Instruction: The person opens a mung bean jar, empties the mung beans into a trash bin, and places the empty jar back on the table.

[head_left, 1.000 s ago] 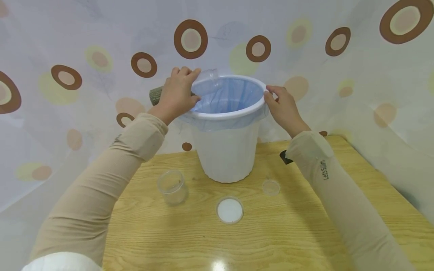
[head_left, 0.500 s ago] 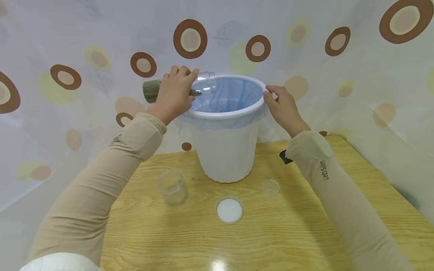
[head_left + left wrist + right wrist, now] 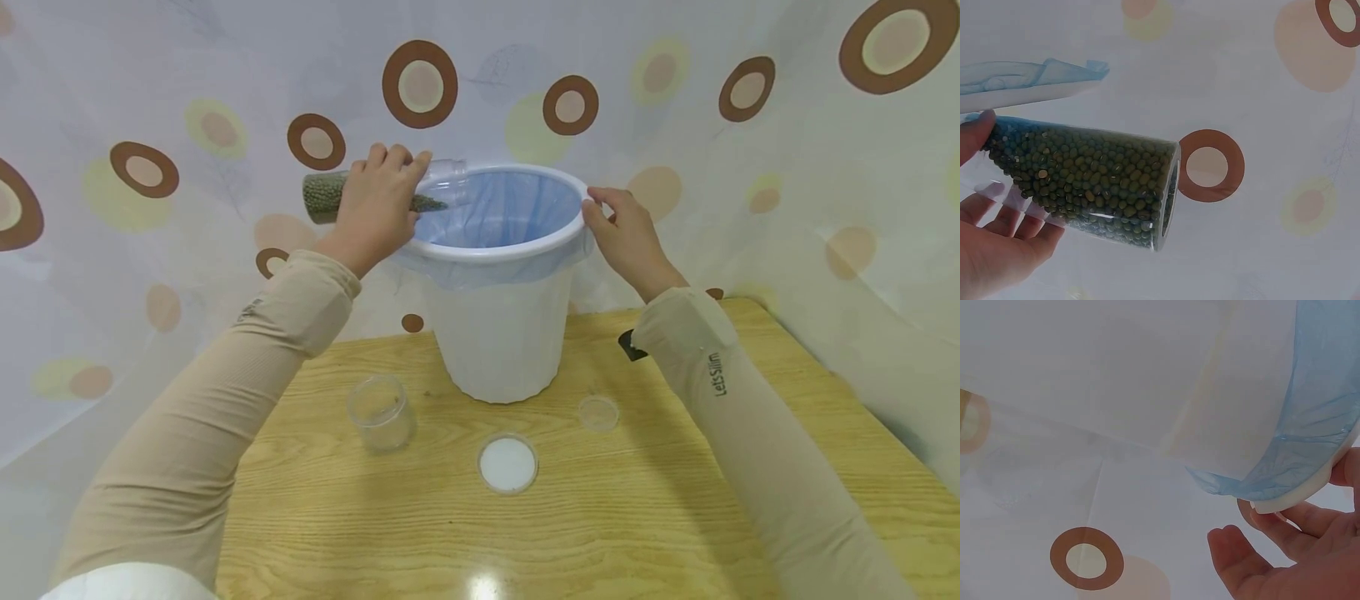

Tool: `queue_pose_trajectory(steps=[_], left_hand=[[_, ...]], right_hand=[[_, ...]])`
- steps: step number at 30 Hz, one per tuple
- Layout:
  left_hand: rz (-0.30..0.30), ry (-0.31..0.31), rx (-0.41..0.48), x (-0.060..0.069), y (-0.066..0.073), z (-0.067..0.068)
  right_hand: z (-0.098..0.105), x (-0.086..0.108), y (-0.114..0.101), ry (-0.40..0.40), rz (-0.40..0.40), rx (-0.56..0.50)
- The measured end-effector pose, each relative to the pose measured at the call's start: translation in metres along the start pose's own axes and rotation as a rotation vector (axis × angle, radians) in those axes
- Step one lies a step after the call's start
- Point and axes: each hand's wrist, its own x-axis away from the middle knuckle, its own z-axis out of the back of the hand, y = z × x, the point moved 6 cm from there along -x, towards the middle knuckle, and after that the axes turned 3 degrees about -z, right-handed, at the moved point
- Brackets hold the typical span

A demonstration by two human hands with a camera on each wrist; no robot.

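Observation:
My left hand [image 3: 380, 200] grips a clear cylindrical jar [image 3: 1085, 178] of green mung beans [image 3: 1100, 172]. The jar lies almost level, its open mouth above the left side of a white bin [image 3: 498, 342]. Inside the jar, the beans fill the base end and thin out in a slope toward the mouth. No falling beans can be made out. A blue plastic liner [image 3: 525, 200] covers the bin's inside and folds over its rim. On the right side, my right hand [image 3: 626, 237] holds that rim with its fingers; the right wrist view shows some of them at the rim's edge.
In front of the bin on the wooden table [image 3: 420, 533] stand a clear empty cup [image 3: 382, 421] at left, a round white lid [image 3: 507, 465] in the middle and a small clear disc [image 3: 598, 413] at right. A patterned wall covering [image 3: 480, 92] hangs close behind.
My left hand has shifted a little to the left, drawing the jar back, and the jar lies slightly more level. The right hand and the bin have stayed in place.

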Motion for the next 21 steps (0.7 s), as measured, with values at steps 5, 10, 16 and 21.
queue_pose_trajectory(steps=[5, 10, 16, 21], left_hand=[[-0.004, 0.01, -0.024, 0.0018, -0.0022, 0.001], [-0.002, 0.019, -0.026, 0.0032, -0.0042, 0.0016], [-0.004, 0.021, -0.029, 0.0037, -0.0048, 0.001], [-0.01, 0.027, -0.031, 0.0038, -0.0051, -0.0003]], right_hand=[[-0.0001, 0.0001, -0.0005, -0.005, -0.007, 0.003], [-0.0004, 0.0006, -0.0011, -0.011, -0.016, 0.002], [-0.0005, 0.0009, -0.001, -0.009, -0.014, -0.002], [-0.0008, 0.0005, -0.0009, -0.009, -0.018, -0.005]])
